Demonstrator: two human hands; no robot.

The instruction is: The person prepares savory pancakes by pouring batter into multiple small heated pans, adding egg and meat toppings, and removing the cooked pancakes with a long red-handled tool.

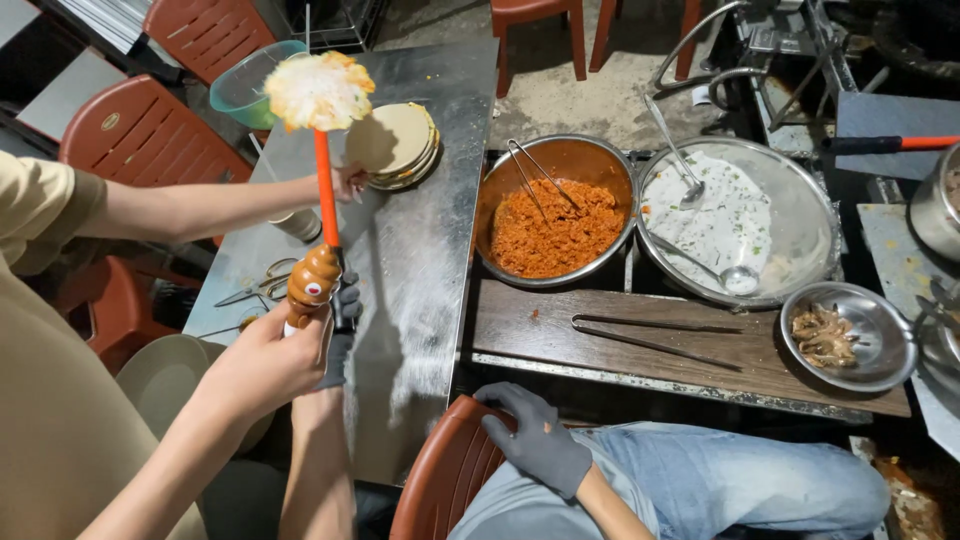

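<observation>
The left hand [343,312], in a dark glove, is holding an orange stick [325,190] in a tight grip above the shiny metal bench [420,260]. A round food with yellow and white bits [318,90] is sitting on top of the stick. The right hand [535,440] is lying loose on the person's blue jeans [720,470], gripping nothing. Another person's hand [262,365] is holding a brown bottle [312,283] next to the stick.

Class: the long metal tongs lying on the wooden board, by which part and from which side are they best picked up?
Grip the tongs at the joined left end, coming from above: they lie flat, the arms spread toward the right, and the board around that end is bare.
</observation>
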